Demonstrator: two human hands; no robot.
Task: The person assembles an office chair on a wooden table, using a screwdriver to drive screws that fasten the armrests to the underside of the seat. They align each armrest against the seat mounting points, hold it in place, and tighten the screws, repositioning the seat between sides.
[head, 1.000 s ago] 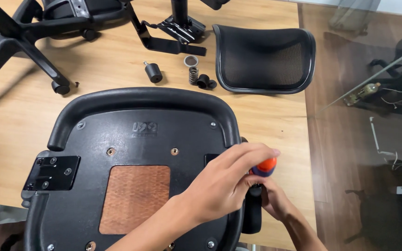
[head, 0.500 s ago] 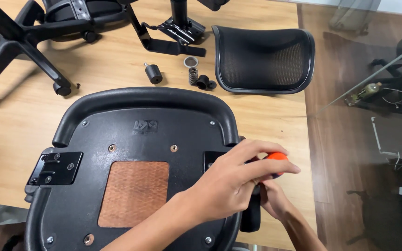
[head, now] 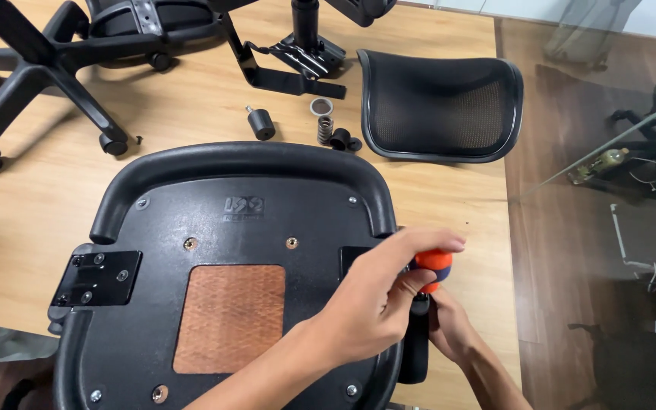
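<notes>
At far left a black chair base (head: 47, 68) with castors lies on the wooden floor (head: 32, 205). Below it, an upturned black seat (head: 229, 220) fills the middle of the view, a black bracket (head: 96, 278) screwed to its left edge and a brown panel (head: 229, 317) set into its underside. Beyond the seat's far rim lie small loose parts: a black knob (head: 261, 123), a washer (head: 321, 106) and a spring (head: 325, 129), with a black mechanism plate (head: 305, 57) behind them. Right of these rests a black mesh backrest (head: 440, 106). At the seat's right edge the left hand (head: 377, 296) reaches across from below, its fingers curled and pinching the orange-and-blue handle of a screwdriver (head: 434, 266), which stands over the seat's right-hand bracket; the shaft and tip are hidden behind the hand. Just below and to the right, the right hand (head: 449, 326) is closed around a black armrest (head: 415, 345) that sits against the seat's right edge. Farther right, a glass panel (head: 609, 152) stands over darker flooring.
</notes>
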